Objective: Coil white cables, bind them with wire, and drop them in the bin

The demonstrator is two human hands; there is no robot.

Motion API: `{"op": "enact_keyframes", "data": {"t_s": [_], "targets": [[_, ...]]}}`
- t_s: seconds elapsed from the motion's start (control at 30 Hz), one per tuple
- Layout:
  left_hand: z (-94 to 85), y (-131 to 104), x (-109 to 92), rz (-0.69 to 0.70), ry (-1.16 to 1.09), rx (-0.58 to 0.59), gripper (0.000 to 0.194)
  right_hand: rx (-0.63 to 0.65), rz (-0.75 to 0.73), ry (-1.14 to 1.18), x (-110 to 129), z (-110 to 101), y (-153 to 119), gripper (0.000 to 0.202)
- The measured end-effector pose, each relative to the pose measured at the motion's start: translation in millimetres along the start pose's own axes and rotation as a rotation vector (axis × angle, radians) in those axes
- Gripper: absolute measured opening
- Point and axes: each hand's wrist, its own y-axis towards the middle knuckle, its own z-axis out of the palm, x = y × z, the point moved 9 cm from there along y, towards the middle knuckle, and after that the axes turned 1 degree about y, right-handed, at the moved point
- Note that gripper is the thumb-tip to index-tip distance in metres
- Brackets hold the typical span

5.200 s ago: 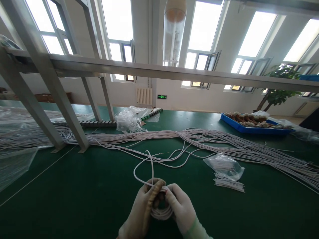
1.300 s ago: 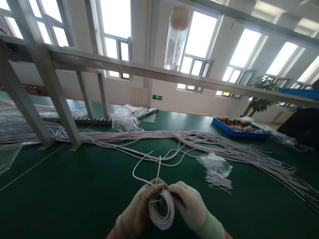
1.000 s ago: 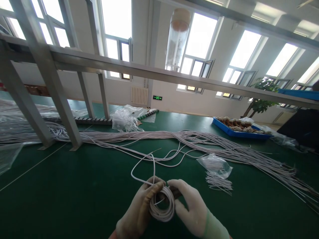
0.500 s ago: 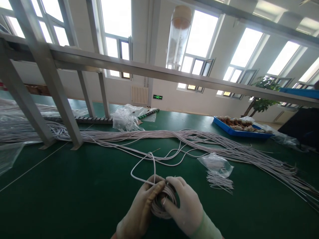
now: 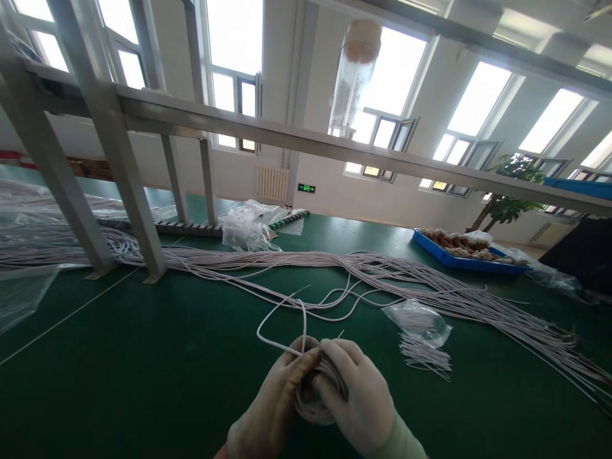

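Both my hands wear whitish gloves and are closed around a coil of white cable at the bottom middle. My left hand grips the coil's left side, its thumb, with a brownish stain, laid over the top. My right hand pinches the right side, with the thumb inside the ring. From the left hand a loose cable end loops up and away, finishing in a thin bare tip. A short thin end sticks up beside the right fingertips. What lies between those fingertips is hidden.
A long bundle of pale cables crosses the green table. At right lie a plastic bag with short wires and a blue tray. Metal shelf posts stand at left; a bottle sits on the shelf above.
The view has shifted slightly, so everything appears a little further right. My right fingers have moved slightly on the coil, and the short thin end beside them now shows more.
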Motion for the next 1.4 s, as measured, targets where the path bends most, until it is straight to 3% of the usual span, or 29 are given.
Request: {"op": "enact_keyframes", "data": {"t_s": [0.1, 0.23, 0.47, 0.63, 0.8, 0.93, 1.17, 1.4], "targets": [[-2.4, -0.6, -2.3, 0.008, 0.138, -0.032, 0.051, -0.036, -0.16, -0.066, 8.8, -1.1, -3.0, 0.036], [2.5, 0.4, -3.2, 0.012, 0.217, 0.008, 0.051, -0.146, -0.239, -0.125, 12.8, -6.5, -4.9, 0.032], [-2.2, 8.4, 4.8, -0.025, 0.161, -0.029, 0.056, -0.511, -0.474, -0.452, 38.5, -19.1, -17.9, 0.029], [-4.1, 8.7, 8.6, 0.009, 0.18, -0.011, 0.057, -0.459, -0.538, -0.316, 39.6, -16.4, -18.2, 0.028], [-2.8, 6.4, 6.1, 0.008, 0.136, -0.034, 0.06, -0.507, -0.572, -0.29, 39.5, -20.5, -25.4, 0.025], [-2.1, 3.4, 2.9, -0.039, 0.059, -0.079, 0.057, -0.45, -0.497, -0.164, 30.5, -20.7, -20.6, 0.025], [-6.1, 5.3, 11.9, -0.08, -0.032, -0.117, 0.066, -0.302, -0.12, 0.237, -4.0, -9.3, -0.5, 0.025], [-4.1, 6.6, 5.4, -0.086, -0.044, -0.117, 0.064, -0.105, 0.051, 0.268, -14.9, -5.6, 19.7, 0.022]]}}
